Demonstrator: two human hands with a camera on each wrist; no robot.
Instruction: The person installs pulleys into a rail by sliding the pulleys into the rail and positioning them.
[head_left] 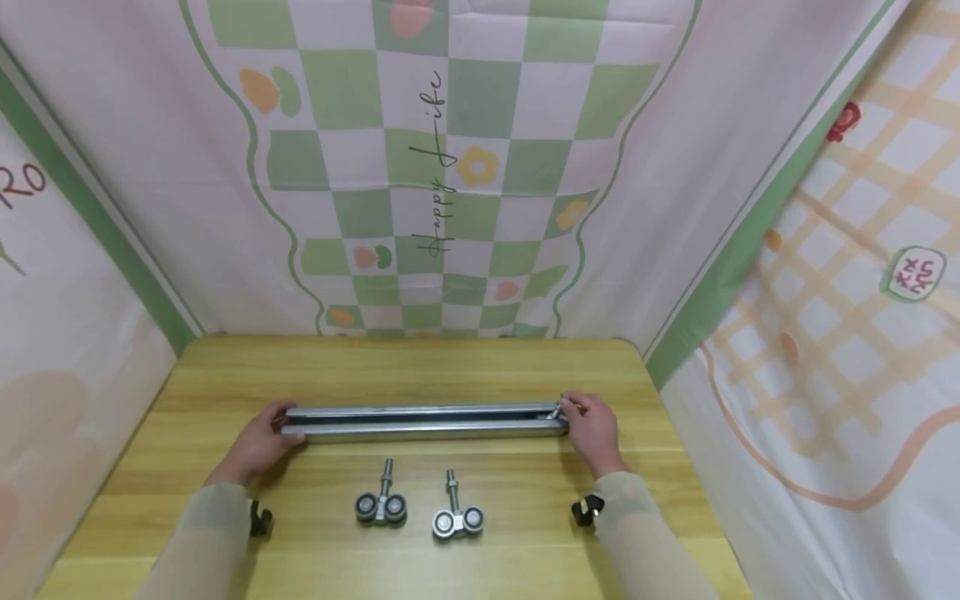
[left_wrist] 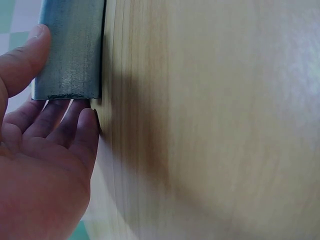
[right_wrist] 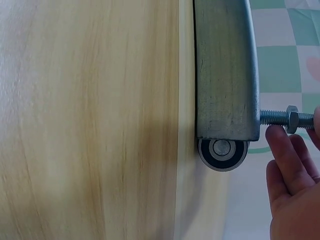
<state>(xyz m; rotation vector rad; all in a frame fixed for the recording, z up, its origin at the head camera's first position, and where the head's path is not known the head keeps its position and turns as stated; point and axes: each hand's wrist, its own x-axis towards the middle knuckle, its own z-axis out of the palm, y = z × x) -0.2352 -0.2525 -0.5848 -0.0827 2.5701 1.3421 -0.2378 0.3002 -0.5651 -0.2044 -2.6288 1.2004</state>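
A metal channel rail [head_left: 427, 431] lies crosswise on the table, its long slot facing up. My left hand [head_left: 262, 443] grips its left end, the thumb on the near side; in the left wrist view, fingertips pass behind the rail's end [left_wrist: 70, 60]. At the right end, my right hand [head_left: 595, 429] pinches the threaded bolt [right_wrist: 274, 118] of a roller trolley. That trolley sits partly inside the channel, with one wheel [right_wrist: 222, 154] sticking out of the end and the bolt rising through the slot. The rest of this trolley is hidden in the rail.
Two more roller trolleys lie in front of the rail, the left one [head_left: 382, 500] and the right one [head_left: 456, 512], bolts pointing away from me. The wooden table [head_left: 337, 558] ends at a patterned cloth [head_left: 480, 275] behind. Cloth also hangs on both sides.
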